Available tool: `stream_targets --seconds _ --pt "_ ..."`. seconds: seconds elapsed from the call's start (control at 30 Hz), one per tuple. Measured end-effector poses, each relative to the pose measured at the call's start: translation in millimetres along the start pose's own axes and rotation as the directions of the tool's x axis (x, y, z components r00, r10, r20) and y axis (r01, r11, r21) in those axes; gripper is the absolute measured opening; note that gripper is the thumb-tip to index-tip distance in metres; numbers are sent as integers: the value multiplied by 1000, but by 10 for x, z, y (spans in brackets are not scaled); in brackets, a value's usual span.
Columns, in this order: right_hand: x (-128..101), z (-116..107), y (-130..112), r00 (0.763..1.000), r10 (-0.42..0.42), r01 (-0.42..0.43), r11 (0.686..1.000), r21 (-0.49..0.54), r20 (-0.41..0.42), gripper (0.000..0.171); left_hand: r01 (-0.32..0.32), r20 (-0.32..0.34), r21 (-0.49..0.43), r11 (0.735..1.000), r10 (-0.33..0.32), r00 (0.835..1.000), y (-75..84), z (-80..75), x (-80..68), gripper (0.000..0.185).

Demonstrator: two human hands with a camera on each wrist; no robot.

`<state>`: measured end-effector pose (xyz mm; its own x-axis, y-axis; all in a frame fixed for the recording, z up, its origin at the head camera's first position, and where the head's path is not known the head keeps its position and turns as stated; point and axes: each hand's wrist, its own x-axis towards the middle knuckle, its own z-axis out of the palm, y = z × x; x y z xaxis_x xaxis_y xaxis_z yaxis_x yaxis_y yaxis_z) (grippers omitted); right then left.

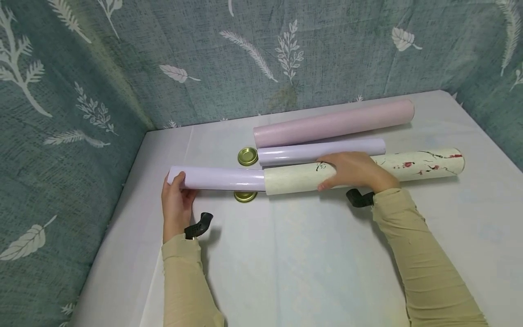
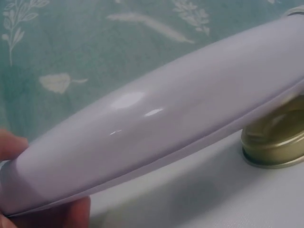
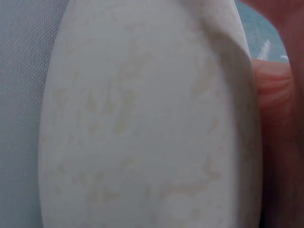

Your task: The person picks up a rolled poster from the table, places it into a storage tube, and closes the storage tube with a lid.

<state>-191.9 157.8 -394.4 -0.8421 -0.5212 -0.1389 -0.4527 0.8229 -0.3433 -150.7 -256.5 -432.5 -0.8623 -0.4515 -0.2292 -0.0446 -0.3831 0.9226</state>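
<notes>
My left hand (image 1: 175,202) grips the far left end of a glossy pale-lilac roll (image 1: 220,178), thumb over the top and fingers beneath. In the left wrist view a long seam runs along this roll (image 2: 161,123). Its right end meets the left opening of a wider cream tube (image 1: 292,178) printed with red blossoms and dark branches; the join itself is hidden inside the opening. Around the tube's middle my right hand (image 1: 355,170) is wrapped, thumb on the near side. The right wrist view shows the mottled cream surface (image 3: 147,114) close up.
Behind the cream tube lie a second lilac roll (image 1: 318,151) and a thicker pink roll (image 1: 335,122). One gold lid (image 1: 247,156) sits left of them; another gold lid (image 1: 245,197) is partly covered by the held roll. A patterned green cloth (image 1: 212,81) hangs behind the white table (image 1: 310,263).
</notes>
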Motion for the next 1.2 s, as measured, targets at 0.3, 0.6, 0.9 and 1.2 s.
stream_targets --seconds 0.3,0.6,0.9,1.2 --pt "2 8 -6 1000 6 -6 1000 -1 -12 80 9 31 101 995 -12 999 1 5 7 56" --pt "15 8 -14 1000 11 -11 1000 -4 -18 80 10 51 112 994 -15 999 0 3 34 63" --pt "28 80 -7 1000 5 -5 1000 4 -7 81 21 23 199 980 -26 999 20 -13 26 70" --pt "3 34 17 1000 5 -5 1000 -7 -22 82 20 35 198 980 -27 999 -6 34 63 70"
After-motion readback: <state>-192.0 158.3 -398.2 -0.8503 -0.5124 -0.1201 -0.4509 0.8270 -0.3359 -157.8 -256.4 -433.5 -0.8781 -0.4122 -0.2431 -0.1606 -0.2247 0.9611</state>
